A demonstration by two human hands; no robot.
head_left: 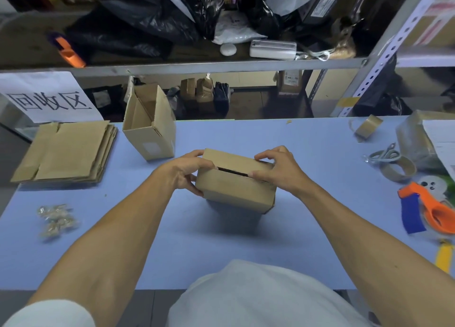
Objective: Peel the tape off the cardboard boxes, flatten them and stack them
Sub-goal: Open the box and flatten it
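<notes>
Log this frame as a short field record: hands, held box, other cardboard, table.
left hand: grips left end of small brown cardboard box
right hand: grips right end of same box
box state: top flaps closed, dark slit between them
open tall cardboard box: upright, behind-left
flattened cardboard stack: far left
surface: blue table

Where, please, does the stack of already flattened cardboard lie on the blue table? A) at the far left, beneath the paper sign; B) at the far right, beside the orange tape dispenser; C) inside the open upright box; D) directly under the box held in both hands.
A: the stack of flattened cardboard lies at the table's far left, just below the paper sign.
</notes>
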